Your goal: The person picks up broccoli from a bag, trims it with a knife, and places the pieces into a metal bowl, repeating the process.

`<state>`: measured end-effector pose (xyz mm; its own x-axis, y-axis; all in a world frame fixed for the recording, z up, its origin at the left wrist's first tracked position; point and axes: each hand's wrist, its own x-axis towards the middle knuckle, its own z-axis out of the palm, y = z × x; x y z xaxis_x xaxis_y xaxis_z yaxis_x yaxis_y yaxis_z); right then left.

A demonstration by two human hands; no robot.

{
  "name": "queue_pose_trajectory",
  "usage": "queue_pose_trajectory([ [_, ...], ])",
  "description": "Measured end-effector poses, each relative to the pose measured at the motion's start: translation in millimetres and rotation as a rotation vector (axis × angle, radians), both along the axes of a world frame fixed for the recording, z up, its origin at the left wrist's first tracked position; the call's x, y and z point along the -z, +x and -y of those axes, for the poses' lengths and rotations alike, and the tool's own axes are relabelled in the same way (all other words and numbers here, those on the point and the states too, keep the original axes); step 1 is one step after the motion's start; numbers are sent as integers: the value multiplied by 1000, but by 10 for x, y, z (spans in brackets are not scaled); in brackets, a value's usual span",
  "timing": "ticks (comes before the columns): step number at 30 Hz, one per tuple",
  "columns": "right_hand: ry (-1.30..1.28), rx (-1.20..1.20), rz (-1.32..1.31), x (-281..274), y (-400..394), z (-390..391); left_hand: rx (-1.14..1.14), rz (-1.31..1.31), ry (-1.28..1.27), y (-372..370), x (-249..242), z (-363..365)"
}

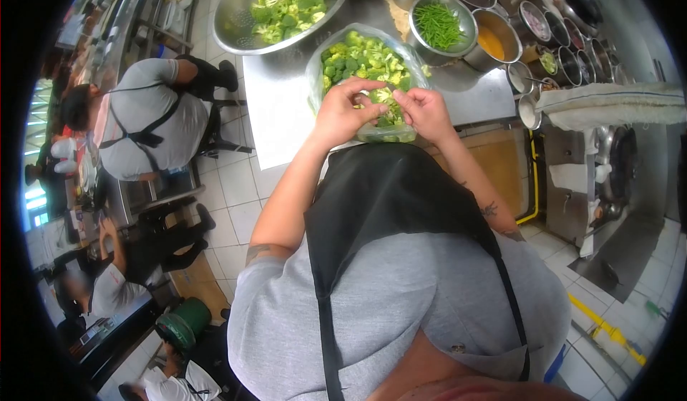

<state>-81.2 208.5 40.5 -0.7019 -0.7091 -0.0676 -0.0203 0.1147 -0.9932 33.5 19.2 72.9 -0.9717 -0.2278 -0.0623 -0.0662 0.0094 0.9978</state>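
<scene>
Over a container lined with clear plastic, both my hands are close together. The container is filled with broccoli florets. My left hand has its fingers curled, with the index finger and thumb closing around a small broccoli floret. On the other side, my right hand pinches the same floret between thumb and fingers. My fingers partly cover the floret, and I cannot make out its stem end. Beyond the container, a large metal colander holds more cut broccoli.
A bowl of cut green vegetables and a pot of orange liquid stand right of the container on the metal table. More pots line the right side. A towel hangs there. At left, several co-workers occupy another counter.
</scene>
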Motion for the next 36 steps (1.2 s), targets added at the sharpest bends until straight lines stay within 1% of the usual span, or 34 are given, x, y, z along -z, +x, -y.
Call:
queue_pose_trajectory([
  [3, 38, -28, 79, 60, 34, 7, -48, 38, -10, 2, 52, -14],
  [7, -6, -36, 116, 28, 51, 11, -57, 124, 32, 28, 5, -44],
  [10, -34, -39, 196, -32, 41, 3, -82, 58, 196, 22, 59, -43],
  [12, -40, -42, 219, -35, 33, 16, -11, 55, 323, 17, 126, -5],
  [16, 4, -61, 57, -52, 84, 50, 134, 97, 484, 45, 182, 80],
  [21, 54, -71, -50, -124, 102, 27, 130, 170, 534, 29, 145, 51],
  [25, 67, -29, -152, -106, 99, 25, 123, 205, 592, 24, 128, 32],
  [27, 72, -22, -186, -93, 90, 17, 132, 233, 676, 36, 121, 8],
  [31, 63, -33, -130, -22, 85, 10, 115, 264, 905, 40, 208, -46],
  [36, 84, -23, -123, 29, 89, 33, 83, 268, 920, 41, 262, -40],
])
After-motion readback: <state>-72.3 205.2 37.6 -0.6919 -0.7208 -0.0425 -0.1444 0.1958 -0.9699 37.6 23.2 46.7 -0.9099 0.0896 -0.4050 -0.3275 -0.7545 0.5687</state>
